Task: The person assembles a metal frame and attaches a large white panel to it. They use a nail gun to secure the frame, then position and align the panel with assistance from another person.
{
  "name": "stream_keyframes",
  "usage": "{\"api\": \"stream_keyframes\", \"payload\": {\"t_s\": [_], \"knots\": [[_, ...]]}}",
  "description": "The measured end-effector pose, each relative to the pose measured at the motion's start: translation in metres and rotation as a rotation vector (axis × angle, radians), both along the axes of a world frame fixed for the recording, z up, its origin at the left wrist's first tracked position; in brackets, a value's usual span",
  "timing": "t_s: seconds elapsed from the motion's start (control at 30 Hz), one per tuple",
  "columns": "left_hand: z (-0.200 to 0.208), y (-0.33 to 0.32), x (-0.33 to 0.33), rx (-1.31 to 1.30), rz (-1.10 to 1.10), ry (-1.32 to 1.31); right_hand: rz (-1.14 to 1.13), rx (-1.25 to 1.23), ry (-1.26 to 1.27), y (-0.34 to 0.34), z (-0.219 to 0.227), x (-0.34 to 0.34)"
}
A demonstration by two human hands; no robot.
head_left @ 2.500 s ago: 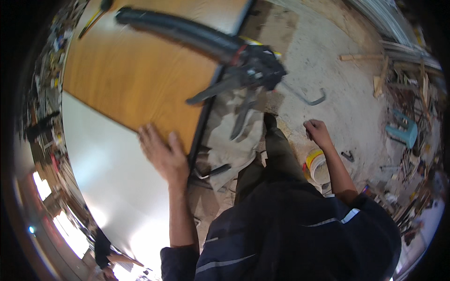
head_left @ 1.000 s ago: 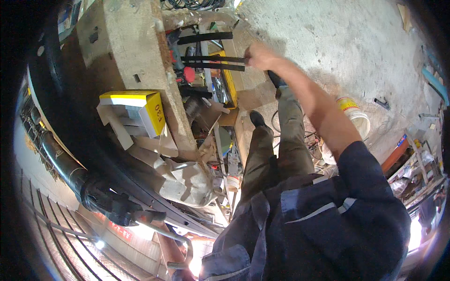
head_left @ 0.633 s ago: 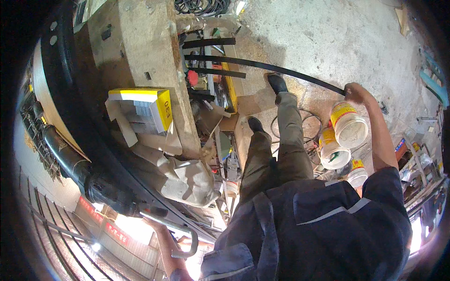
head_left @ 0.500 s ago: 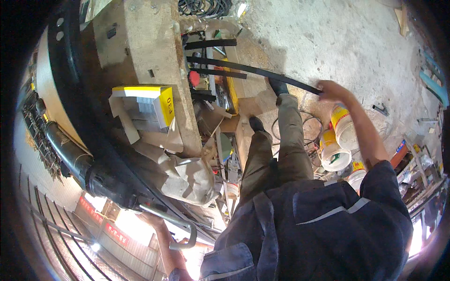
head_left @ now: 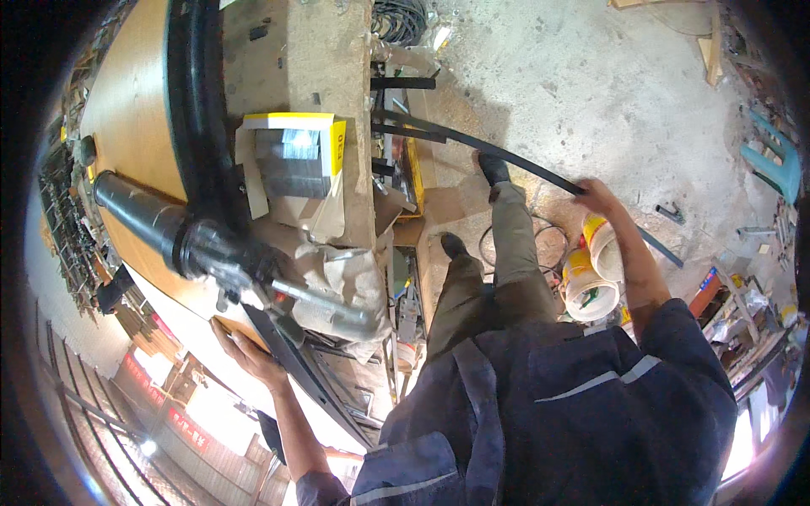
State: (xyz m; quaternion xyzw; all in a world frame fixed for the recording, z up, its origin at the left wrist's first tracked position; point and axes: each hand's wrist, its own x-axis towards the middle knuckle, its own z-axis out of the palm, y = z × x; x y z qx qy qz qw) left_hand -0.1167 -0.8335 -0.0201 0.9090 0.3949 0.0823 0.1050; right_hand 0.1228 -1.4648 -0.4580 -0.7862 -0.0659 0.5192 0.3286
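Observation:
My right hand (head_left: 597, 196) is closed around a long flat black strip (head_left: 515, 153). The strip runs from under the workbench, and its tail end shows past my forearm. At the lower left, my left hand (head_left: 251, 358) lies with stretched fingers at the edge of a wood-coloured panel (head_left: 139, 80) and grips nothing. The panel has a thick black curved border (head_left: 196, 93). A black cylindrical tool (head_left: 139, 207) with a metal bar sits on it, just beyond my left hand; its exact kind cannot be told.
On the workbench (head_left: 337, 55) stand an opened yellow-and-white box (head_left: 333, 160) of thin metal strips and a crumpled pale cloth (head_left: 342, 282). Shorter black strips (head_left: 405, 83) jut from below. White buckets (head_left: 591, 297), a cable loop (head_left: 548, 240) and a blue stool (head_left: 780, 160) are on the floor.
My left hand has come into fuller view at the panel edge, apart from the tool's bar. My right hand and the strip sit lower in view. The view has shifted, showing more panel.

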Motion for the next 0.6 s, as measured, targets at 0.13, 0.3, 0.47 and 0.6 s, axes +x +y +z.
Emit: {"api": "stream_keyframes", "payload": {"t_s": [0.13, 0.3, 0.47, 0.6], "knots": [[0.004, -0.014, -0.009, 0.011, 0.015, -0.062, -0.326, -0.208, -0.067, -0.100, 0.146, -0.008], [0.004, -0.015, 0.006, 0.016, 0.025, -0.073, -0.641, -0.145, -0.301, -0.103, 0.239, 0.008], [-0.001, -0.011, 0.002, -0.040, 0.016, -0.228, -0.743, 0.089, -0.556, 0.012, 0.352, 0.082], [-0.007, 0.001, -0.010, 0.085, 0.000, -0.198, -0.751, 0.498, -0.693, 0.089, 0.440, 0.104]]}}
